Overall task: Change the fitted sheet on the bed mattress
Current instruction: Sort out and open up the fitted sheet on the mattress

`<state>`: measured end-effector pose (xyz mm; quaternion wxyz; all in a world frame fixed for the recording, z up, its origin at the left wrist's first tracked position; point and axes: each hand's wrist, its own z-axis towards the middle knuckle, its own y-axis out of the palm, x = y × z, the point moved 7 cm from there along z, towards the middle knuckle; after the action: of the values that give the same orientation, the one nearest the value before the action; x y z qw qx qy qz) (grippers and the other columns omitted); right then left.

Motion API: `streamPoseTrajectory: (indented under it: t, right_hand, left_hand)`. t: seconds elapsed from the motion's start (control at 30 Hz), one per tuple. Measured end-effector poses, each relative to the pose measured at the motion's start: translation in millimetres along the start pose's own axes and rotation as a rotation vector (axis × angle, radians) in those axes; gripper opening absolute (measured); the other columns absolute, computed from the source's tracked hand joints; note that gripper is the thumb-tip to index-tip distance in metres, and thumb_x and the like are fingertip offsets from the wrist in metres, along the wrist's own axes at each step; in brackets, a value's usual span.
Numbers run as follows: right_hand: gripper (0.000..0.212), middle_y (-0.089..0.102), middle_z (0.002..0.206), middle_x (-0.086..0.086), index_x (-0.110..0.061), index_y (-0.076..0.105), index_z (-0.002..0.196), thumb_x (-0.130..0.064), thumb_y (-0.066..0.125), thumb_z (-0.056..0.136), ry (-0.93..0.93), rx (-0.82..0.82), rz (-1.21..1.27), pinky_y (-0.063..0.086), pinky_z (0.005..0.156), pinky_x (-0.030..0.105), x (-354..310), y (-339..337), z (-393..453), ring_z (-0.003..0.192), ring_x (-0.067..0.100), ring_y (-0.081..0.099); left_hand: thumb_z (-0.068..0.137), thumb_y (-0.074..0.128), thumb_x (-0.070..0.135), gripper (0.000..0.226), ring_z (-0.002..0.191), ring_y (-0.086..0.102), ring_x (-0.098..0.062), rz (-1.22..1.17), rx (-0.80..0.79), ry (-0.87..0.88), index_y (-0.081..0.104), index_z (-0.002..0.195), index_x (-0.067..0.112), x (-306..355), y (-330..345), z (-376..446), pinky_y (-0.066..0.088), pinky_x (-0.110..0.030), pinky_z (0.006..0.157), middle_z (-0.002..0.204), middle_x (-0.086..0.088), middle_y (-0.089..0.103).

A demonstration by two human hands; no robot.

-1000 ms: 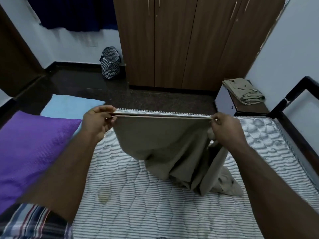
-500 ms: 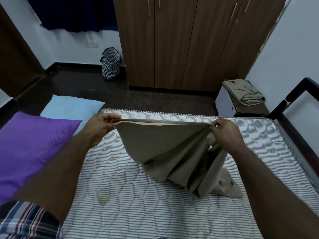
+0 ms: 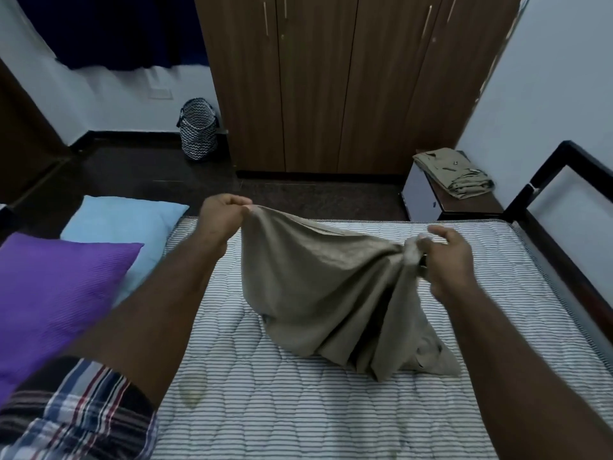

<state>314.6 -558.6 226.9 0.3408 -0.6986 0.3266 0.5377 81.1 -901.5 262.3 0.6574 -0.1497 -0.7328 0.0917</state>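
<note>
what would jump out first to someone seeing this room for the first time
A beige sheet hangs bunched between two hands over the middle of a bare striped mattress, its lower folds piled on the mattress. The left hand pinches one edge high, and the right hand grips gathered cloth lower down. Next comes the bright purple pillow at the left, overlapping a light blue pillow behind it.

I count: two hands, left hand (image 3: 221,218), right hand (image 3: 446,260); one beige sheet (image 3: 326,287); one striped mattress (image 3: 298,410); two pillows, purple pillow (image 3: 56,293), blue pillow (image 3: 122,220); one patterned basket (image 3: 198,134); one folded cloth (image 3: 454,172); one wardrobe (image 3: 348,81).
</note>
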Motion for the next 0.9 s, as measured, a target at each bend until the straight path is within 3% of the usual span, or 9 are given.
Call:
streamPoseTrajectory:
  t: [0.1,0.2,0.3,0.37,0.47,0.6,0.7,0.8,0.9]
  right_hand:
    - [0.029,0.063,0.074,0.005,-0.021,0.064,0.117,-0.002,0.061,0.094,0.02,-0.127,0.154,0.051,0.055,0.033,3.6,28.0,-53.3,0.062,0.02,0.059]
    - [0.022,0.07,0.081,0.005,-0.015,0.068,0.108,0.001,0.06,0.095,-0.013,-0.213,0.204,0.059,0.063,0.036,5.1,57.5,-94.2,0.074,0.019,0.068]
    - [0.016,0.073,0.088,0.007,-0.012,0.069,0.102,0.001,0.064,0.093,-0.007,-0.344,0.267,0.059,0.065,0.026,-4.0,82.4,-120.2,0.081,0.017,0.071]
    - [0.024,0.076,0.093,0.002,-0.017,0.07,0.105,0.002,0.067,0.09,-0.07,-0.459,0.163,0.059,0.075,0.026,-10.2,93.8,-127.5,0.088,0.013,0.073]
    - [0.027,0.077,0.095,-0.007,-0.024,0.072,0.107,-0.006,0.069,0.088,-0.205,-0.516,-0.1,0.059,0.09,0.035,-15.2,95.2,-121.7,0.094,0.006,0.072]
    - [0.013,0.073,0.091,-0.011,-0.025,0.076,0.1,-0.019,0.072,0.089,-0.475,-0.489,-0.412,0.057,0.085,0.038,-30.3,94.7,-115.1,0.087,0.005,0.068]
    - [0.01,0.063,0.097,-0.01,-0.023,0.075,0.097,-0.02,0.073,0.087,-0.628,-0.482,-0.466,0.053,0.085,0.034,-40.8,97.5,-115.0,0.092,0.004,0.06]
    - [0.006,0.069,0.093,-0.013,-0.023,0.071,0.093,-0.025,0.072,0.087,-0.631,-0.527,-0.438,0.055,0.084,0.034,-41.3,101.7,-112.8,0.094,0.003,0.063]
    - [0.007,0.071,0.079,-0.011,-0.021,0.07,0.088,-0.021,0.076,0.085,-0.573,-0.538,-0.41,0.054,0.072,0.028,-38.7,104.3,-107.2,0.076,0.003,0.066]
  left_hand:
    - [0.083,0.073,0.009,0.013,0.081,0.065,-0.013,-0.036,-0.063,0.036,0.074,0.093,0.016,8.2,20.8,-8.4,0.051,-0.024,0.067,0.091,-0.004,0.073]
    - [0.084,0.073,0.01,0.013,0.074,0.063,-0.013,-0.048,-0.158,0.062,0.074,0.096,0.015,15.9,44.6,-28.1,0.052,-0.028,0.066,0.087,-0.005,0.073]
    - [0.086,0.074,0.011,0.009,0.069,0.061,-0.011,-0.083,-0.286,0.067,0.073,0.095,0.012,19.8,66.3,-50.5,0.051,-0.027,0.061,0.077,-0.002,0.07]
    - [0.086,0.076,0.011,0.008,0.068,0.062,-0.01,-0.1,-0.365,0.062,0.072,0.093,0.011,20.4,74.0,-63.2,0.051,-0.026,0.06,0.073,-0.001,0.069]
    - [0.085,0.077,0.01,0.008,0.073,0.063,-0.015,-0.138,-0.429,0.044,0.072,0.091,0.011,15.5,76.4,-74.0,0.053,-0.032,0.067,0.074,-0.004,0.069]
    - [0.088,0.072,0.004,0.011,0.079,0.067,-0.018,-0.198,-0.508,-0.006,0.071,0.096,0.011,5.9,75.3,-83.8,0.056,-0.029,0.068,0.087,-0.013,0.072]
    - [0.089,0.069,0.0,0.015,0.078,0.07,-0.015,-0.231,-0.534,-0.021,0.069,0.1,0.01,4.2,74.5,-90.2,0.055,-0.024,0.063,0.093,-0.013,0.075]
    - [0.088,0.07,0.001,0.015,0.071,0.069,-0.01,-0.234,-0.501,-0.01,0.069,0.103,0.006,2.3,72.7,-93.0,0.054,-0.022,0.06,0.084,-0.008,0.075]
    - [0.088,0.072,0.003,0.015,0.068,0.069,-0.01,-0.257,-0.483,-0.012,0.069,0.102,0.006,-0.8,73.7,-95.1,0.054,-0.021,0.06,0.082,-0.006,0.075]
